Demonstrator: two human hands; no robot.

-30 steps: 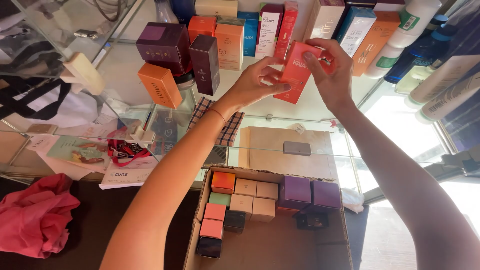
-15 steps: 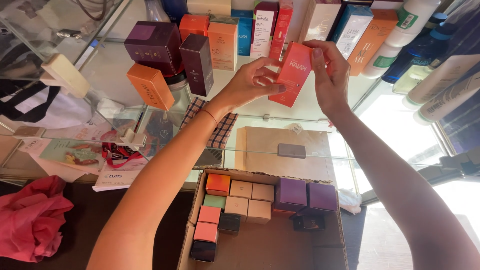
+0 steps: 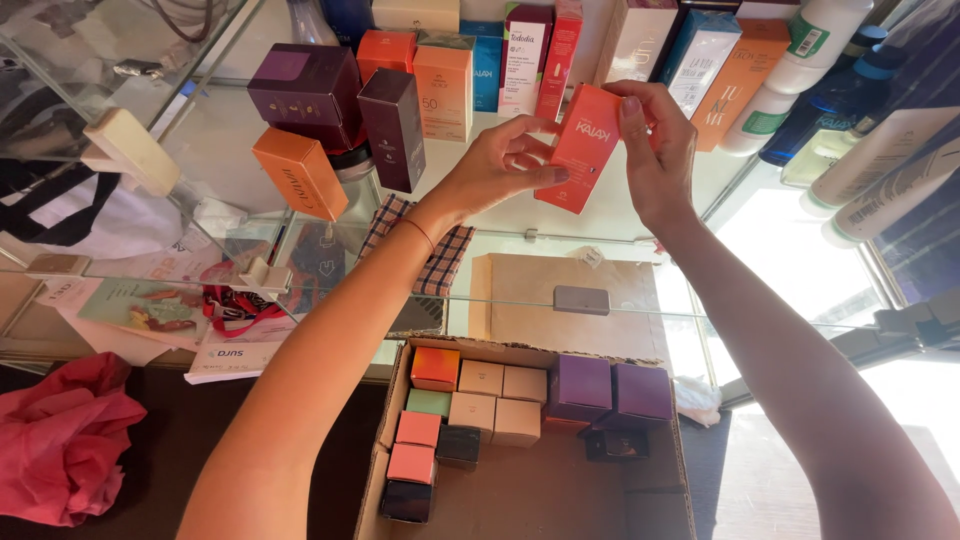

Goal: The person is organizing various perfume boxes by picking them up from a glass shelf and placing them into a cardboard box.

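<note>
Both hands raised over a glass shelf (image 3: 300,140), sharing one slim red-orange carton (image 3: 583,148). Left hand (image 3: 497,165) closed on its lower left edge, thumb underneath, fingers curled behind. Right hand (image 3: 655,150) closed on the upper right corner, fingertips over the top end. Carton tilted, held clear of the shelf, between the two hands and just in front of the back row of boxes (image 3: 520,55)

Handling, judged: thin card sleeve, probably light, stiff along the edges but easy to dent on the broad faces. Matte print, likely not slippery. Best taken by the long narrow sides or the two ends, as here; pinching the wide faces could crease it. Contents unknown, so fragility cannot be told

Left of the left hand: a dark maroon box (image 3: 305,88), a taller dark box (image 3: 392,128) and an orange carton (image 3: 299,172) lying aslant. Right of the right hand: white and blue bottles (image 3: 850,90). Below the forearms: an open cardboard case (image 3: 540,490) of small cubes in orange, cream, green, pink, purple

Hard to make out: the carton's back face and lower end, covered by fingers. Bottle tops cut off by the frame edge. Strong glare right of the right arm washes out what lies there. Reflections in the glass muddle the papers (image 3: 150,310) and red cloth (image 3: 60,440) beneath
</note>
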